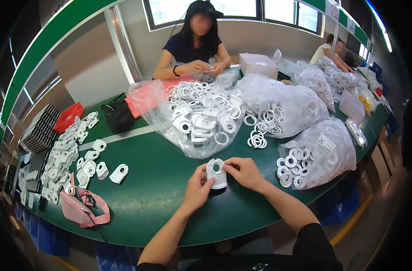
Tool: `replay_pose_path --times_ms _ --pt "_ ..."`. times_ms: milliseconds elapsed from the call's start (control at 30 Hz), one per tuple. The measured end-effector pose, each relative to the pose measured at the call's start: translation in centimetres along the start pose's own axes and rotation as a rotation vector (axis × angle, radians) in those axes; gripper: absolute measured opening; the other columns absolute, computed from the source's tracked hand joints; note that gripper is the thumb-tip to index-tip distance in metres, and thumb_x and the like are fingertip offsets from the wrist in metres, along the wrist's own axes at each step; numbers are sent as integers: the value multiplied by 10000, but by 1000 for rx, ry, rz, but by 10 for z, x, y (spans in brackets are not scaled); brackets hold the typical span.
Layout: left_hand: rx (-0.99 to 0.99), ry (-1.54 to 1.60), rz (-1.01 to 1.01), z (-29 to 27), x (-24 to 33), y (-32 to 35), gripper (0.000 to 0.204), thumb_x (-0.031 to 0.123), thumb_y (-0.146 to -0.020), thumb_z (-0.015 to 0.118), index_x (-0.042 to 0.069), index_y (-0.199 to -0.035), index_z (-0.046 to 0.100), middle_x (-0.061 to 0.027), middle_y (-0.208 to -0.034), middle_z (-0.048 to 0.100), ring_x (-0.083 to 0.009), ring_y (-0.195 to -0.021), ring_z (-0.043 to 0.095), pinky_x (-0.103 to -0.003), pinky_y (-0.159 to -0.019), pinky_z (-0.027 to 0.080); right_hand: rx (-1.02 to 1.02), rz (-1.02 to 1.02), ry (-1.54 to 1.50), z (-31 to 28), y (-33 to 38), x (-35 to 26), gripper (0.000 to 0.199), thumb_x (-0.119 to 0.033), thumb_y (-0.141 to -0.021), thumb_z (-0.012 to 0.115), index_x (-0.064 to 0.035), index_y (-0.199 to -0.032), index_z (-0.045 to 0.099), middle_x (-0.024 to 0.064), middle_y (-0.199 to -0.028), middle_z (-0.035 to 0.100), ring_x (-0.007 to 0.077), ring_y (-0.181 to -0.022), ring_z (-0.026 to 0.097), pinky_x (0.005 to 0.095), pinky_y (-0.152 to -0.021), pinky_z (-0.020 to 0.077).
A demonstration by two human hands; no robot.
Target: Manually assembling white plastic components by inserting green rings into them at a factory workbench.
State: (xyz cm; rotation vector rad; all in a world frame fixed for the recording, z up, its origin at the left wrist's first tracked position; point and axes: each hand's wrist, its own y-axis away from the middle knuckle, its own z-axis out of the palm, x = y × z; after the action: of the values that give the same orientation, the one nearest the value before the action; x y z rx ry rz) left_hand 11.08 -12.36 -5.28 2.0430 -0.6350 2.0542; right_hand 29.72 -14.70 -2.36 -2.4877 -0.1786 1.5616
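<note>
Over the near middle of the green table, a white plastic housing (217, 177) with a round hole near its top is held upright between my two hands. My left hand (198, 186) grips its left side, the thumb across the front. The fingers of my right hand (243, 171) pinch its upper right edge by the hole; whether a separate ring sits there I cannot tell. White rings (256, 140) lie beyond my right hand, spilling from a clear bag. More rings (295, 166) spill from another bag at the right.
A large open clear bag (181, 140) of white parts lies ahead. Loose white housings (61, 158) are heaped at the left, near a pink pouch (83, 210), a red bin (69, 116) and a black bag (117, 115). A co-worker (197, 45) sits opposite; another person (329, 50) is far right.
</note>
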Motion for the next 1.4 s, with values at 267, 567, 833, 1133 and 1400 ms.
replay_pose_path --times_ms 267,567,833,1133,1400 --pt "833 273 156 -83 18 -22 392 74 -890 545 41 -1251 397 -19 -769 541 -70 -573 483 -207 -488 408 294 -53 491 -61 -8 5 170 -225 -775 647 -89 -873 673 89 -813 658 277 -775 628 359 -665 485" --pt "888 -17 194 -110 14 -27 348 108 -883 534 29 -1218 487 -72 -1133 569 -155 -1018 523 -278 -840 417 3 431 733 -150 15 33 179 -60 -597 707 -90 -773 709 82 -763 681 239 -744 654 341 -694 514" --pt "201 -904 346 -42 11 -126 389 111 -796 594 3 -1164 526 -182 -1174 550 -363 -1115 476 -401 -952 379 -35 434 766 -149 12 44 207 -59 -602 705 -25 -807 693 103 -717 675 208 -668 653 313 -645 510" --pt "65 -992 211 -33 -15 -196 613 231 -720 682 5 -1245 462 -224 -1226 496 -361 -1139 460 -414 -947 389 97 37 592 -131 2 41 121 -83 -735 655 -2 -820 624 146 -784 623 308 -765 597 363 -698 470" --pt "377 -973 97 -57 26 -170 446 226 -661 688 -27 -1016 592 -236 -1025 566 -374 -905 570 -403 -820 457 442 -267 294 -85 -16 9 167 -21 -787 602 -9 -955 602 116 -812 592 239 -702 570 322 -654 455"
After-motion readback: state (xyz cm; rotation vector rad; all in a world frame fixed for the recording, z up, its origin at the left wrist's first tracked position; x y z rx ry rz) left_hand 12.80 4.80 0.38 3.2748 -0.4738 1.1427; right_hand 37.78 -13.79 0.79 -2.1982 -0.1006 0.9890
